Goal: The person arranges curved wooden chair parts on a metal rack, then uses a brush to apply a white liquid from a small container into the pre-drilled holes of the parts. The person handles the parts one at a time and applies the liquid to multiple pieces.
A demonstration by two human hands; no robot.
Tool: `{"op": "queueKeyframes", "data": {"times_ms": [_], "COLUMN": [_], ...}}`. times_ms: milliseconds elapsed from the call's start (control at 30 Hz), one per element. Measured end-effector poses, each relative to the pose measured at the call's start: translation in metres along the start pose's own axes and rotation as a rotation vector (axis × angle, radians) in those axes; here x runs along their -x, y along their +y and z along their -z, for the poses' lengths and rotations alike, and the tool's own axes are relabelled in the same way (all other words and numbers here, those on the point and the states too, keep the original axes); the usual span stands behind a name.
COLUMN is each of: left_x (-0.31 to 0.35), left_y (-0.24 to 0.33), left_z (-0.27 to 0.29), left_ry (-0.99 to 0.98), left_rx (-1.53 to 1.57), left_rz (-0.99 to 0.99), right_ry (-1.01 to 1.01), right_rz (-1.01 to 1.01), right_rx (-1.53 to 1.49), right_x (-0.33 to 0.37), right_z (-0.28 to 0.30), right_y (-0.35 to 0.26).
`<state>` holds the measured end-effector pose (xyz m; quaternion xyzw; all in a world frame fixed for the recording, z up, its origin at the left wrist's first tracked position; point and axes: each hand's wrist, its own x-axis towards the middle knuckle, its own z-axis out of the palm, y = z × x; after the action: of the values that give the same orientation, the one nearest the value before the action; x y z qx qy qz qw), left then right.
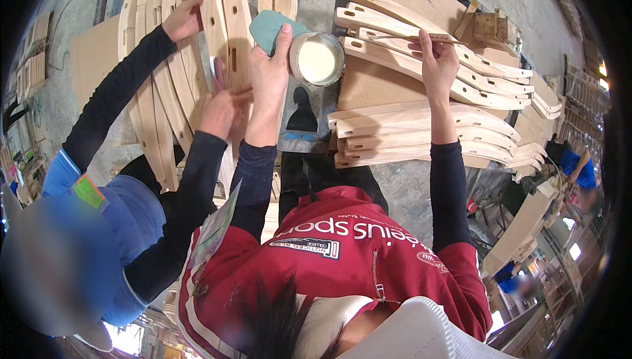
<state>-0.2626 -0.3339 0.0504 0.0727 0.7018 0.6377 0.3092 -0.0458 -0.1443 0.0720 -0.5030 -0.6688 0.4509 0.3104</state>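
Observation:
My left hand (268,73) is closed with its thumb over a flat green piece (266,28). Right beside the thumb is a round cup (316,60) of creamy white liquid; the fingers are hidden, so I cannot tell whether they also grip it. My right hand (437,66) pinches a thin wooden stick (447,41), held nearly level above curved wooden pieces (421,69) with slots near their ends. More curved pieces (388,125) lie side by side nearer to me, on the right.
At my left a co-worker in blue (131,214) reaches over long slotted wooden pieces (151,109), one hand close to my left wrist. Brown cardboard (375,89) lies under the right-hand pieces. A small wooden box (495,30) stands at the far right.

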Motion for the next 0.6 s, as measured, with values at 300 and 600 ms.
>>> {"op": "queueKeyframes", "data": {"times_ms": [300,600], "left_x": [-0.002,-0.006], "left_y": [-0.008,-0.011], "left_z": [0.011,0.003], "left_ry": [0.008,-0.005], "left_rx": [-0.023,-0.038], "left_rz": [-0.035,-0.059], "right_ry": [-0.009,0.01], "right_rz": [0.011,0.148], "right_rx": [0.014,0.143], "right_x": [-0.005,-0.003], "right_z": [-0.012,-0.014], "right_y": [-0.005,-0.01]}}
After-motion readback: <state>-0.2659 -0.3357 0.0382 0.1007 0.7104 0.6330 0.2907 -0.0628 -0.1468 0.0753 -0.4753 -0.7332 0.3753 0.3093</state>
